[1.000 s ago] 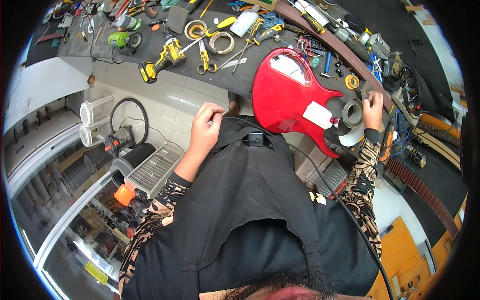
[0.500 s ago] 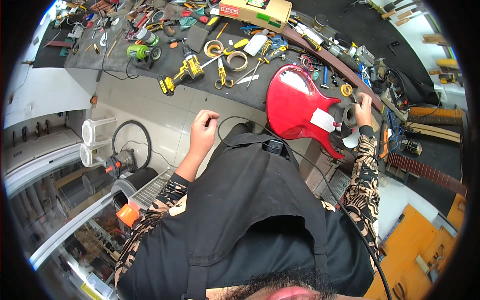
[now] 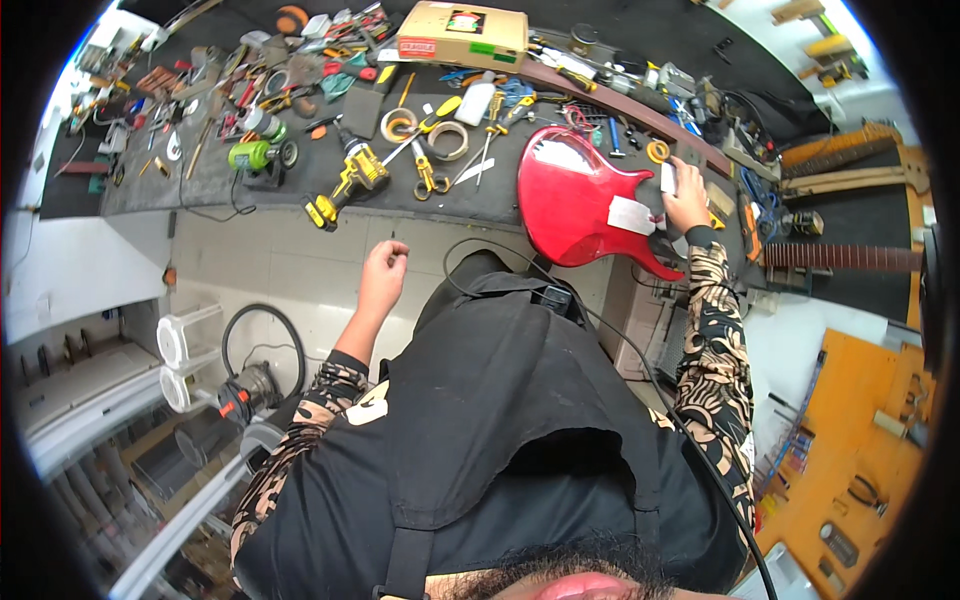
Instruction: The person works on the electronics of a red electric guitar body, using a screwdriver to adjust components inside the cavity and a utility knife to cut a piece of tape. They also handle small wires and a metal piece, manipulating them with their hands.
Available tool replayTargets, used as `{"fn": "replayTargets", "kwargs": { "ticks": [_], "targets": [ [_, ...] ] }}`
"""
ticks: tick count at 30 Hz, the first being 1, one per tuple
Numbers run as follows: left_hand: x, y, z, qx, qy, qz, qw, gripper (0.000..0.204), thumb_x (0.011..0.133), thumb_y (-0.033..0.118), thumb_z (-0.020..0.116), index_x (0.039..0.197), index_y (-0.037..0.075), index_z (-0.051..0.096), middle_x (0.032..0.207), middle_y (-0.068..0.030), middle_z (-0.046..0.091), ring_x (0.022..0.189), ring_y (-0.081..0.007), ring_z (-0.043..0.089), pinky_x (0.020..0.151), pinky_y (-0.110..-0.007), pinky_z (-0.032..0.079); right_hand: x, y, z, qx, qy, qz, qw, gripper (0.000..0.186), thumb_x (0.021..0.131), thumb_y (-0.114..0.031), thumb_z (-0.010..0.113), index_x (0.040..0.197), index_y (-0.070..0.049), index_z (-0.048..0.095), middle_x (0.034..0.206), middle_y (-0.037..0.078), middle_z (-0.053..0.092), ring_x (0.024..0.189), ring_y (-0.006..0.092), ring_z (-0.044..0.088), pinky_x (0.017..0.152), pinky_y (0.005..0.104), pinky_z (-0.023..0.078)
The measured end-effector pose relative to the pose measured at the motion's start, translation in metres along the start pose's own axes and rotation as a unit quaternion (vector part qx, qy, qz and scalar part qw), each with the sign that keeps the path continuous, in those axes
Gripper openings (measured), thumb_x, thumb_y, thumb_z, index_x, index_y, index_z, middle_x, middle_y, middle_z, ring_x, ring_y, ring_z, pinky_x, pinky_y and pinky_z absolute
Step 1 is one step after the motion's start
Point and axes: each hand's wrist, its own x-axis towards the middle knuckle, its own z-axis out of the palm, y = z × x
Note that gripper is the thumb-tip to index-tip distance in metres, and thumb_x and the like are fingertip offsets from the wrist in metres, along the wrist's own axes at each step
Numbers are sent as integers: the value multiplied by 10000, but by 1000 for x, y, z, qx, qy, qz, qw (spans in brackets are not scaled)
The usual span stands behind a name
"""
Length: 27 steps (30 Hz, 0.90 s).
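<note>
My left hand [image 3: 384, 270] hovers over the floor in front of the bench, fingers curled; whether they hold anything is unclear. My right hand [image 3: 688, 197] is closed beside the red guitar body [image 3: 560, 195], at a small pale flat object [image 3: 668, 178] that I cannot make out clearly. A white pad [image 3: 630, 217] lies on the guitar. Just beyond my right hand is a yellow tape roll [image 3: 657, 151]. A yellow-black drill [image 3: 355, 180] and scissors [image 3: 428, 180] lie on the bench left of the guitar.
The cluttered bench [image 3: 270, 200] carries a green power tool [image 3: 250, 155] and a cardboard box [image 3: 460, 35]. A guitar neck [image 3: 835, 257] lies at the right. A cable [image 3: 640, 355] runs over my apron. A vacuum-like machine [image 3: 250, 390] stands on the floor at lower left.
My view has shifted, showing more of the back bench and box. My right hand has moved forward and left toward the yellow tape, covering part of the grey roll. My left hand stays curled.
</note>
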Motion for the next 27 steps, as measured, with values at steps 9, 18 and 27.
{"fn": "replayTargets", "kwargs": {
  "ticks": [9,18,27],
  "targets": [
    [244,64,28,89,93,220,967,174,998,66,679,1149,32,758,1092,-158,758,967,-329,737,891,-419,585,-36,-28,-13,-57,8,16,998,998,745,-143,962,1620,-162,483,1503,144,554,1470,391,504,1251,545,402],
    [368,39,56,463,-18,156,872,409,1002,121,618,1376,205,763,1391,-42,724,1382,-286,620,1056,-637,480,-54,-51,-17,-47,41,32,998,727,874,-103,807,1557,-115,558,1494,176,581,1459,412,518,1263,544,389],
    [383,34,68,450,-55,160,877,416,834,170,903,1224,156,760,1263,-96,720,1266,-331,694,982,-617,514,-76,-54,-20,-41,49,60,996,708,864,1,711,1550,-106,573,1470,152,603,1443,391,534,1257,539,392]
  ]
}}
